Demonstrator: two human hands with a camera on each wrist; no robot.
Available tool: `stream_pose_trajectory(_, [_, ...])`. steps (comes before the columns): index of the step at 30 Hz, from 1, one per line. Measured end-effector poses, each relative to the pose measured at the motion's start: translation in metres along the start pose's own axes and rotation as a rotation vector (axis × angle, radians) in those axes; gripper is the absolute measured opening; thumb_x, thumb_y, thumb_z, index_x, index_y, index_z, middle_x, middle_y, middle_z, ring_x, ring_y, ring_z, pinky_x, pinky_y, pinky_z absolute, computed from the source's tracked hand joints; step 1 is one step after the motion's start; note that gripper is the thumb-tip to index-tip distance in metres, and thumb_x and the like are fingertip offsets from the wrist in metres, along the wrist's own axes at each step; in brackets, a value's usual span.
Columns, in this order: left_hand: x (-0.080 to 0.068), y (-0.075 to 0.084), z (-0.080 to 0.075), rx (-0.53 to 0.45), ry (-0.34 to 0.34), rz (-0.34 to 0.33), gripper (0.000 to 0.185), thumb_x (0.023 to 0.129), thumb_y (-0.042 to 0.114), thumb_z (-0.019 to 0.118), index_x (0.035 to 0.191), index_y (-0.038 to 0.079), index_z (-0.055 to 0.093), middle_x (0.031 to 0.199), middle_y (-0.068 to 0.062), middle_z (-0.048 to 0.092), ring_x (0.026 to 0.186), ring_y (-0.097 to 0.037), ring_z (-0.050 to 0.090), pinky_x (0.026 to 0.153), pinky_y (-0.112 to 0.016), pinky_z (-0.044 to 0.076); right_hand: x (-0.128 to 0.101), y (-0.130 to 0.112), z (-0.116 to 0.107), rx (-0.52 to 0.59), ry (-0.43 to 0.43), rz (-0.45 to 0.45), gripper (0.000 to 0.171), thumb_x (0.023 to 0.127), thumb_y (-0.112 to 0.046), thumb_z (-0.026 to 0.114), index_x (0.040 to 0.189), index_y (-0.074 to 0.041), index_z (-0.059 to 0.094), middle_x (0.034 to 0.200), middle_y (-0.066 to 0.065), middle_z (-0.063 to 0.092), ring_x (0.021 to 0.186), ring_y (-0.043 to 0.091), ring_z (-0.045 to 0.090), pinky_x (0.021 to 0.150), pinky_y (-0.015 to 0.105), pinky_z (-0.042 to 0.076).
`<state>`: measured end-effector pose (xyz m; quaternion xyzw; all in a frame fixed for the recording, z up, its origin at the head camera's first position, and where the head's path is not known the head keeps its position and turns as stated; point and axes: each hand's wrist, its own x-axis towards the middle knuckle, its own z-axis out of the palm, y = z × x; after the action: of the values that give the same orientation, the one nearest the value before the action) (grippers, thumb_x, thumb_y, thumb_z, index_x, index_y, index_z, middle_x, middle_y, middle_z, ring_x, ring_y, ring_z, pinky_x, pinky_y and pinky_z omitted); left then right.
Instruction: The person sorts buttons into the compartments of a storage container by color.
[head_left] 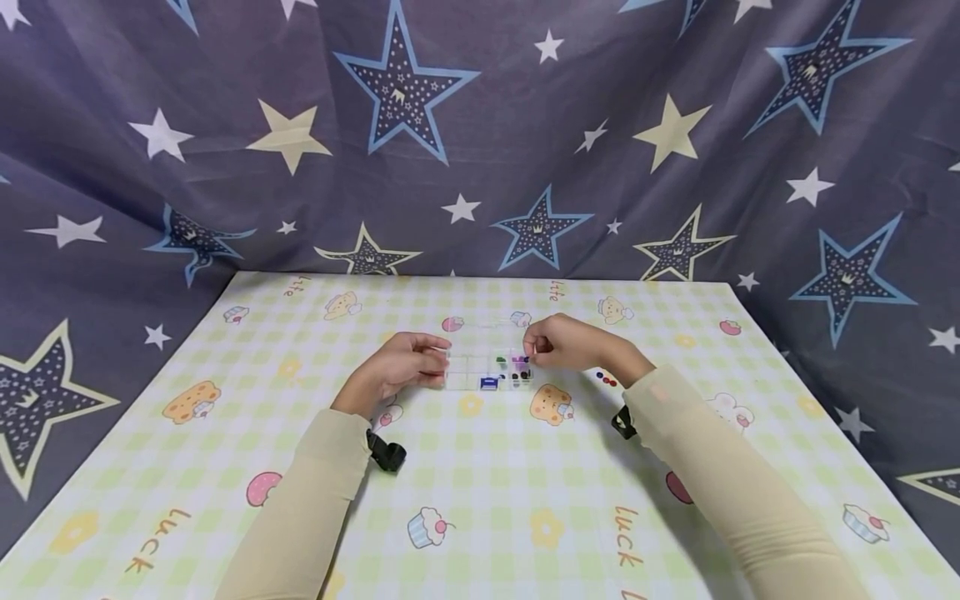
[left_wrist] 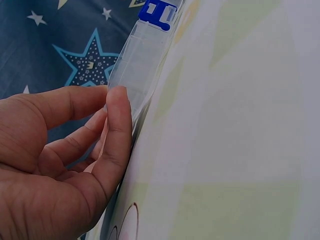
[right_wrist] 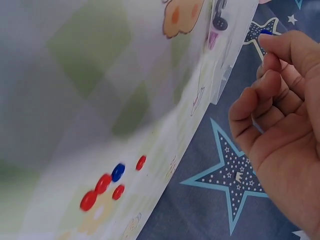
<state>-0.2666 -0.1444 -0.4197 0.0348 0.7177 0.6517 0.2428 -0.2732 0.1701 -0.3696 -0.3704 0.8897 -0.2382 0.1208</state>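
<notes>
A clear compartment box [head_left: 467, 382] with a blue latch [head_left: 489, 383] lies on the table. Small green, purple and dark pieces sit in its right-hand compartments. My left hand [head_left: 405, 365] pinches the box's left end between thumb and fingers, and in the left wrist view that hand [left_wrist: 75, 150] grips its clear corner. Over the box's right end is my right hand [head_left: 573, 342]. In the right wrist view, this hand [right_wrist: 285, 95] pinches a small blue button [right_wrist: 266, 32] at its fingertips, most of it hidden. Red buttons [right_wrist: 88, 201] and one loose blue button [right_wrist: 118, 172] lie on the table.
A checked cloth with printed cartoon figures covers the table [head_left: 480, 467]. Behind and beside it hangs a dark curtain [head_left: 480, 167] with stars. The loose buttons lie right of the box, near my right wrist. Black straps [head_left: 386, 452] hang at both wrists.
</notes>
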Motion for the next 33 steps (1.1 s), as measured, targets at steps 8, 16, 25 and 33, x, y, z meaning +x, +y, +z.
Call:
stream_pose_trajectory(8, [0.000, 0.001, 0.000, 0.000, -0.005, -0.005, 0.046, 0.099, -0.005, 0.062, 0.143, -0.003, 0.052, 0.110, -0.013, 0.061, 0.087, -0.021, 0.068, 0.078, -0.031, 0.063, 0.005, -0.009, 0.004, 0.014, 0.003, -0.027, 0.009, 0.093, -0.002, 0.066, 0.089, -0.010, 0.067, 0.069, -0.004, 0.050, 0.063, 0.008, 0.042, 0.066, 0.026, 0.041])
stream_pose_trajectory(16, [0.001, 0.002, 0.000, -0.006, 0.000, -0.017, 0.046, 0.099, -0.005, 0.062, 0.144, -0.002, 0.052, 0.109, -0.012, 0.060, 0.084, -0.019, 0.067, 0.077, -0.030, 0.063, 0.013, -0.017, 0.010, 0.034, -0.032, -0.029, 0.006, 0.095, -0.002, 0.064, 0.092, -0.007, 0.067, 0.065, -0.004, 0.046, 0.059, 0.008, 0.038, 0.066, 0.025, 0.042])
stream_pose_trajectory(25, [0.000, 0.002, 0.000, -0.009, -0.013, -0.011, 0.047, 0.099, -0.006, 0.061, 0.144, -0.003, 0.051, 0.109, -0.012, 0.060, 0.085, -0.020, 0.068, 0.077, -0.030, 0.063, 0.014, -0.016, 0.013, 0.031, -0.033, -0.021, 0.009, 0.096, -0.002, 0.064, 0.091, -0.007, 0.069, 0.067, -0.004, 0.050, 0.061, 0.008, 0.041, 0.065, 0.025, 0.043])
stream_pose_trajectory(33, [0.000, 0.001, -0.001, -0.014, -0.020, -0.008, 0.047, 0.099, -0.006, 0.061, 0.144, -0.003, 0.051, 0.109, -0.012, 0.061, 0.084, -0.020, 0.068, 0.077, -0.030, 0.063, -0.003, -0.003, 0.009, 0.053, 0.010, 0.024, 0.010, 0.093, -0.001, 0.063, 0.096, -0.002, 0.072, 0.067, -0.004, 0.053, 0.060, 0.008, 0.041, 0.060, 0.023, 0.038])
